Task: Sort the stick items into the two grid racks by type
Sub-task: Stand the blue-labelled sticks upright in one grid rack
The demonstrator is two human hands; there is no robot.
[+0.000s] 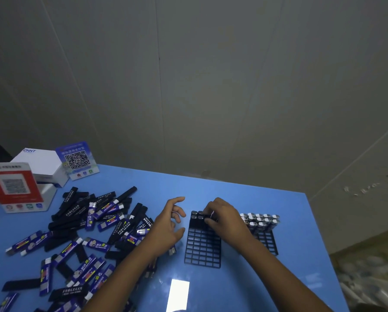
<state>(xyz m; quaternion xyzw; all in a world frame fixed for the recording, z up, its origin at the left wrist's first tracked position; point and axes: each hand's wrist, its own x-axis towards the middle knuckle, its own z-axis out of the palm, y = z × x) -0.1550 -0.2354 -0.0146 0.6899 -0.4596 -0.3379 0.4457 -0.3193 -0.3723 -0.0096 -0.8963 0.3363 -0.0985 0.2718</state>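
Note:
A heap of stick items (pixel 91 230) covers the left of the blue table (pixel 289 255): black ones and blue-labelled ones mixed. Two black grid racks stand side by side. The nearer rack (pixel 203 246) holds a few black sticks in its far row. The right rack (pixel 267 240) holds several blue sticks with silver tops (pixel 259 219). My right hand (pixel 224 216) pinches a black stick (pixel 208 216) at the near rack's far row. My left hand (pixel 171 221) hovers between heap and rack, fingers relaxed and holding nothing.
A white box (pixel 41 164) and two QR-code stands, one red (pixel 14 186) and one blue (pixel 78 159), sit at the table's far left. A grey wall lies beyond the table. The table's right edge drops to the floor.

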